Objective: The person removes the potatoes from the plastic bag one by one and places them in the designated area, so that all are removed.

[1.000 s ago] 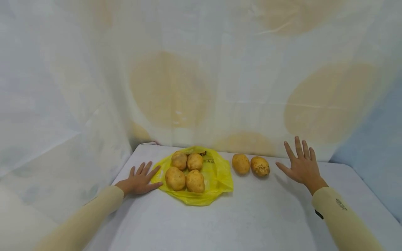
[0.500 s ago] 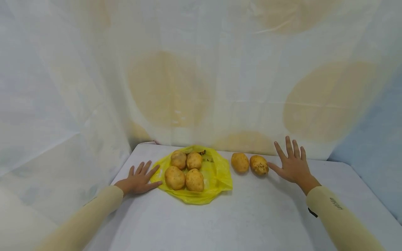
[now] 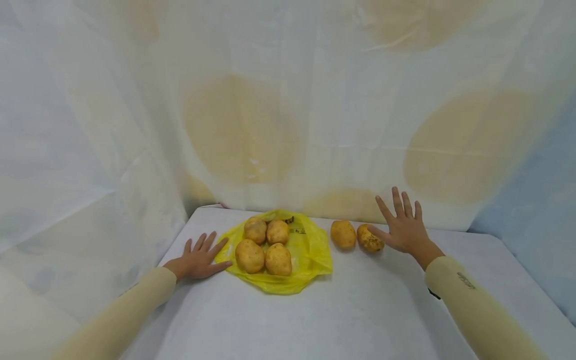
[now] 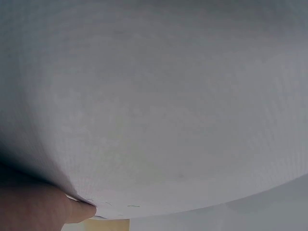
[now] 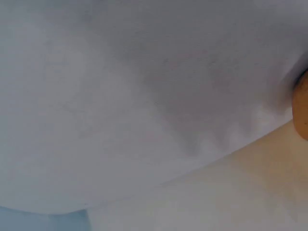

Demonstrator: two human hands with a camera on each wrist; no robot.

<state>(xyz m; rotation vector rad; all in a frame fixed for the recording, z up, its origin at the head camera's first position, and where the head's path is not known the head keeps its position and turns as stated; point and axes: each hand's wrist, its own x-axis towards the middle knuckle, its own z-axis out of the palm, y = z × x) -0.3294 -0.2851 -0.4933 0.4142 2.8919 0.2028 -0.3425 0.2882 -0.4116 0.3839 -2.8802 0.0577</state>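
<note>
Yellow crinkled plastic bag (image 3: 315, 252), rounded potatoes (image 3: 278, 259)

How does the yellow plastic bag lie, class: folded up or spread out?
Spread out: the yellow plastic bag lies wide on the white tabletop, its film showing on every side of four potatoes.

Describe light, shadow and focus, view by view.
Head view: soft light, the yellow plastic bag and potatoes fairly clear, a faint shadow on the white tabletop below the right hand; left wrist view: dim, the tabletop edge curved, deep shadow beside the left hand; right wrist view: hazy, a blurry-edged shadow across the tabletop, one potato cut off at the right.
</note>
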